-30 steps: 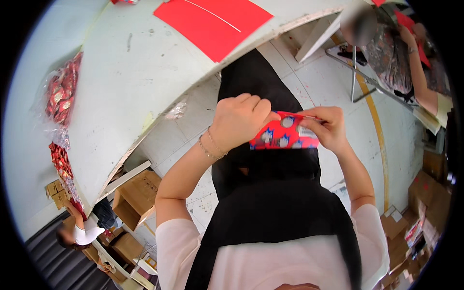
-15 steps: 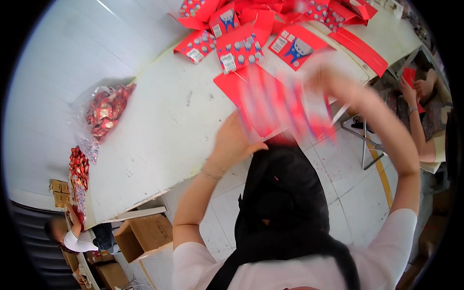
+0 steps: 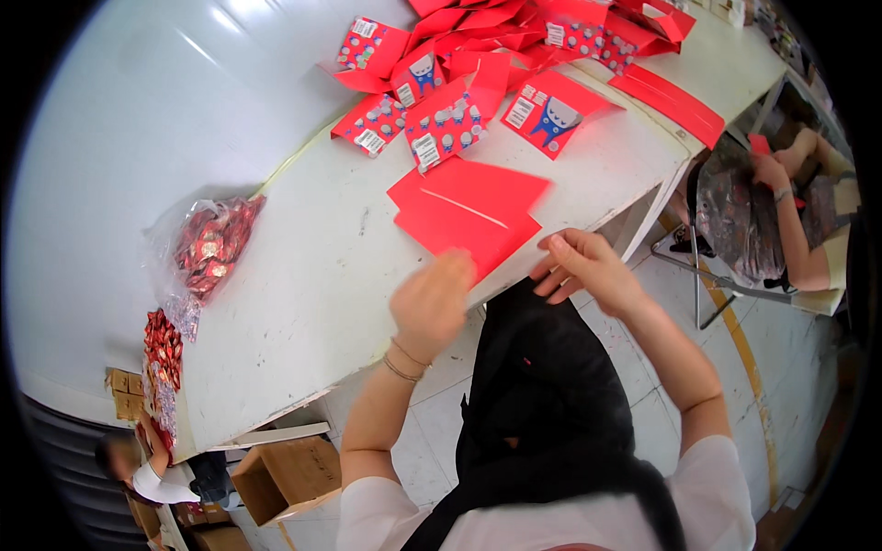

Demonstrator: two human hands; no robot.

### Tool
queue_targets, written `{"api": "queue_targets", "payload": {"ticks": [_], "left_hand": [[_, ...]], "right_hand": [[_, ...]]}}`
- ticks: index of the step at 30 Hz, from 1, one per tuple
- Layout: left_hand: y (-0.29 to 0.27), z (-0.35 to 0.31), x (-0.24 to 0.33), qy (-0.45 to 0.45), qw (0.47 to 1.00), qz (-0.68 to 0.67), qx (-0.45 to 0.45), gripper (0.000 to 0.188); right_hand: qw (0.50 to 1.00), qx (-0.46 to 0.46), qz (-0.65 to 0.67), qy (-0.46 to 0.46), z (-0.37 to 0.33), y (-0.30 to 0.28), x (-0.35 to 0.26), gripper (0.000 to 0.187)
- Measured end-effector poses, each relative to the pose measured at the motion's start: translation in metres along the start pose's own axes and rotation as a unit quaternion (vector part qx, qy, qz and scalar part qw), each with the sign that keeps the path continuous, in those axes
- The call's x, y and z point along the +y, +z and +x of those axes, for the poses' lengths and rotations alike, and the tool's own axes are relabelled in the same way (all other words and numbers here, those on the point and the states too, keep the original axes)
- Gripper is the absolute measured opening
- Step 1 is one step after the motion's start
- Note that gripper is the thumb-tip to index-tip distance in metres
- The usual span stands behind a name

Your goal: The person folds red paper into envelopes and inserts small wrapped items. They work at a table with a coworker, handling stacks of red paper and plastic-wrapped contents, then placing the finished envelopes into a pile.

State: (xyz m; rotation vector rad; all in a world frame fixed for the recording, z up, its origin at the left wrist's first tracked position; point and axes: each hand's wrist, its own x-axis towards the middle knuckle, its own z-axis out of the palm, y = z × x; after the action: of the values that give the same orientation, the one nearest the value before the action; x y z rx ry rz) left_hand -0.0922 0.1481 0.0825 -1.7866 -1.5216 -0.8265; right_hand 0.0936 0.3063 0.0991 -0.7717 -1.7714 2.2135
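Observation:
A plain red folded paper piece (image 3: 505,188), with a thin pale line across its middle, lies flat near the table's front edge. At its lower left corner is my left hand (image 3: 430,303), its curled fingers smeared by motion. Whether they grip the corner or only touch it does not show. My right hand (image 3: 593,271) hovers by the right corner of the red piece, fingers bent and apart, with nothing visible in them. Just beyond lies a red printed packet (image 3: 556,119) with a blue-and-white cartoon figure, beside another printed packet (image 3: 450,119).
More red packets (image 3: 487,23) are heaped at the far side of the white table (image 3: 303,275). A clear bag (image 3: 216,243) of red-wrapped pieces stands at left. An open carton (image 3: 285,477) is below. Co-workers sit at far left and at right, one holding red paper (image 3: 761,145).
The blurred printed red packet that was between my hands no longer shows there; a plain red surface lies in its place. My right hand has come down and nearer, and my left has lowered.

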Motion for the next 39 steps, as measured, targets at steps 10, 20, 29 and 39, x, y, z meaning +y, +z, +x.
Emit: {"api": "queue_targets", "payload": {"ticks": [10, 20, 29, 39], "left_hand": [[0.027, -0.015, 0.057, -0.409, 0.822, -0.367, 0.148, 0.056], [0.024, -0.017, 0.072, -0.504, 0.683, -0.505, 0.155, 0.039], [0.025, -0.026, 0.076, -0.501, 0.705, -0.475, 0.163, 0.036], [0.020, -0.047, 0.083, -0.458, 0.780, -0.402, 0.144, 0.030]], "right_hand": [[0.959, 0.134, 0.188, -0.163, -0.028, -0.024, 0.085, 0.024], [0.969, 0.056, 0.221, -0.093, -0.037, -0.036, 0.097, 0.023], [0.970, 0.037, 0.232, -0.061, -0.034, -0.036, 0.097, 0.025], [0.971, 0.061, 0.229, -0.028, -0.025, -0.023, 0.112, 0.023]]}}
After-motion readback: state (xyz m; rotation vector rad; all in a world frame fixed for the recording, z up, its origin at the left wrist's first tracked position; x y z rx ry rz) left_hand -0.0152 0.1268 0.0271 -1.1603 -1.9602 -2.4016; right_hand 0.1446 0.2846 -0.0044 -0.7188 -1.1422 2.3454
